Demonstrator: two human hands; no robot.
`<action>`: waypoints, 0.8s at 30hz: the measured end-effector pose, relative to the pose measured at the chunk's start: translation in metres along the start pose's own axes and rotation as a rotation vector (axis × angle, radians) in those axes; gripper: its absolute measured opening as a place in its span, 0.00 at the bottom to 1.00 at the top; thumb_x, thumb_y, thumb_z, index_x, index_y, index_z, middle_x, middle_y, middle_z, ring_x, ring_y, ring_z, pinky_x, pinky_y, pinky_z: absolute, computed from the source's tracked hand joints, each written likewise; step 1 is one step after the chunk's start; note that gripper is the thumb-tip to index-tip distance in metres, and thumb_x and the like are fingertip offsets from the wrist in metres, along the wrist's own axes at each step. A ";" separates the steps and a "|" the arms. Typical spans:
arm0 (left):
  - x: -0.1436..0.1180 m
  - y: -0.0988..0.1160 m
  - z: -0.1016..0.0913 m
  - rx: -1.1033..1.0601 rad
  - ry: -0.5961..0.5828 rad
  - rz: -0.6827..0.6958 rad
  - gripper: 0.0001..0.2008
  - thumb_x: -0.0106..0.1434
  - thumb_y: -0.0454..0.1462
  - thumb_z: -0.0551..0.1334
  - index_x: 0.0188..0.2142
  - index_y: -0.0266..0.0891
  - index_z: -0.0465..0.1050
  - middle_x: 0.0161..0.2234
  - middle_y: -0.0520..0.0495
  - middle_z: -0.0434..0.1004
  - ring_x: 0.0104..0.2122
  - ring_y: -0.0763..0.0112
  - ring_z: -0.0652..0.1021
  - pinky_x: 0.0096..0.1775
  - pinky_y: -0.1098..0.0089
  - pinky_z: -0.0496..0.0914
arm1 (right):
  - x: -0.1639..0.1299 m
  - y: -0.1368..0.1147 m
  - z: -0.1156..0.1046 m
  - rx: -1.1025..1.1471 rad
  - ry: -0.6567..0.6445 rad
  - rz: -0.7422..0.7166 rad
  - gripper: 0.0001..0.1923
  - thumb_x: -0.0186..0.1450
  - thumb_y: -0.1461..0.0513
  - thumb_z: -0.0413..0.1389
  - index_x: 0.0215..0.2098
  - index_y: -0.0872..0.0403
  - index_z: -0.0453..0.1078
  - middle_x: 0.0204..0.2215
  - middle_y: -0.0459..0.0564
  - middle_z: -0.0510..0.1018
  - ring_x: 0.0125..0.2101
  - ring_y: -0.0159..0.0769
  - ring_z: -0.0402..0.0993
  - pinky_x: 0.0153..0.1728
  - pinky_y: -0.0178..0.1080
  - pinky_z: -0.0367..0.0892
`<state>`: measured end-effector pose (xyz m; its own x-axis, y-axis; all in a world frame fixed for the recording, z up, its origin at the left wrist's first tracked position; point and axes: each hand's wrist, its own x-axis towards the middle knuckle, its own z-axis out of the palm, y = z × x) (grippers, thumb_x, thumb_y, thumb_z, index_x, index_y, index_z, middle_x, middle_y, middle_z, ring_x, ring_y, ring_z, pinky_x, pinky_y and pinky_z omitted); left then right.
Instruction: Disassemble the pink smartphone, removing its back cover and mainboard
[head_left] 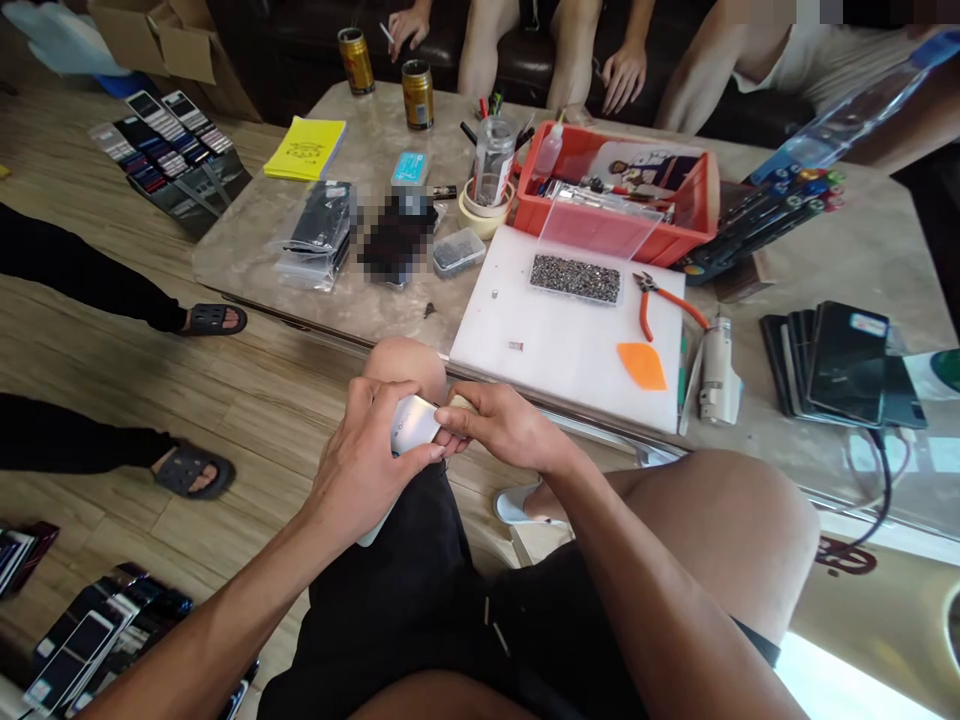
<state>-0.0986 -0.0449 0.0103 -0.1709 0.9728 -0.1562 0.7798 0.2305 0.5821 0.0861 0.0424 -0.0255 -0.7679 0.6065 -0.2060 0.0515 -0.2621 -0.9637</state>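
Currently left hand (360,465) wrapped round silver phone (411,425), grip closed on its body, held above lap near knee, off tabletop (360,290). Right hand (506,428) pinches phone's upper end, fingertips closed on edge. Phone likely light, rigid, smooth metal back so slippery; screen side probably fragile. Best hold: along long edges, not flat faces. Orange pry pick (642,365) and pliers (660,300) lie on white mat (555,340).

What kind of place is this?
Probably an informal phone-repair spot in a living room: the hands work on a silver phone, stacked phones lie on the marble table, beside pliers and a tray of screws.
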 end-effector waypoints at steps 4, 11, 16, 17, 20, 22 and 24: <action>0.001 -0.001 0.000 0.009 -0.011 0.018 0.29 0.58 0.42 0.73 0.57 0.52 0.67 0.53 0.49 0.65 0.50 0.56 0.78 0.47 0.57 0.75 | 0.005 -0.010 -0.011 -0.043 -0.067 0.043 0.23 0.66 0.44 0.64 0.31 0.54 0.68 0.28 0.48 0.84 0.29 0.37 0.84 0.31 0.37 0.78; 0.000 -0.001 0.000 0.041 -0.030 0.033 0.28 0.59 0.43 0.72 0.57 0.52 0.66 0.53 0.49 0.65 0.49 0.56 0.78 0.45 0.57 0.74 | 0.011 -0.015 -0.010 -0.119 -0.001 0.013 0.23 0.67 0.44 0.63 0.30 0.53 0.66 0.24 0.46 0.81 0.26 0.39 0.83 0.27 0.37 0.77; -0.003 -0.001 0.002 0.054 0.002 0.001 0.29 0.59 0.43 0.72 0.57 0.53 0.66 0.53 0.50 0.65 0.49 0.57 0.78 0.46 0.58 0.73 | 0.009 -0.010 -0.001 -0.077 0.045 0.023 0.23 0.69 0.44 0.60 0.32 0.53 0.67 0.25 0.48 0.81 0.28 0.41 0.84 0.28 0.38 0.77; -0.003 0.000 0.002 0.056 0.006 0.001 0.29 0.59 0.43 0.72 0.57 0.53 0.66 0.53 0.50 0.65 0.49 0.57 0.77 0.46 0.58 0.73 | 0.008 -0.009 0.000 -0.072 0.056 0.023 0.23 0.69 0.44 0.60 0.32 0.53 0.67 0.25 0.48 0.81 0.28 0.40 0.83 0.29 0.38 0.77; -0.002 0.001 0.004 0.068 0.020 0.007 0.28 0.58 0.42 0.72 0.57 0.53 0.67 0.52 0.49 0.65 0.48 0.56 0.77 0.45 0.58 0.73 | 0.008 -0.005 0.002 -0.070 0.072 0.005 0.23 0.70 0.44 0.58 0.32 0.53 0.66 0.25 0.47 0.81 0.28 0.38 0.83 0.28 0.37 0.76; -0.001 0.002 0.004 0.075 0.024 0.014 0.27 0.59 0.42 0.72 0.56 0.53 0.67 0.51 0.49 0.65 0.49 0.56 0.77 0.45 0.58 0.73 | 0.009 -0.004 0.002 -0.064 0.071 -0.006 0.23 0.70 0.43 0.58 0.32 0.53 0.64 0.24 0.46 0.80 0.26 0.37 0.82 0.27 0.36 0.75; 0.000 0.002 0.004 0.075 0.020 0.018 0.27 0.59 0.41 0.71 0.56 0.52 0.68 0.51 0.49 0.65 0.49 0.56 0.77 0.45 0.59 0.73 | 0.011 -0.004 0.002 -0.065 0.067 -0.004 0.24 0.70 0.43 0.58 0.31 0.52 0.63 0.23 0.45 0.79 0.25 0.37 0.81 0.25 0.35 0.75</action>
<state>-0.0951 -0.0447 0.0083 -0.1675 0.9773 -0.1298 0.8257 0.2110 0.5231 0.0763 0.0482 -0.0234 -0.7237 0.6571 -0.2109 0.0917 -0.2113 -0.9731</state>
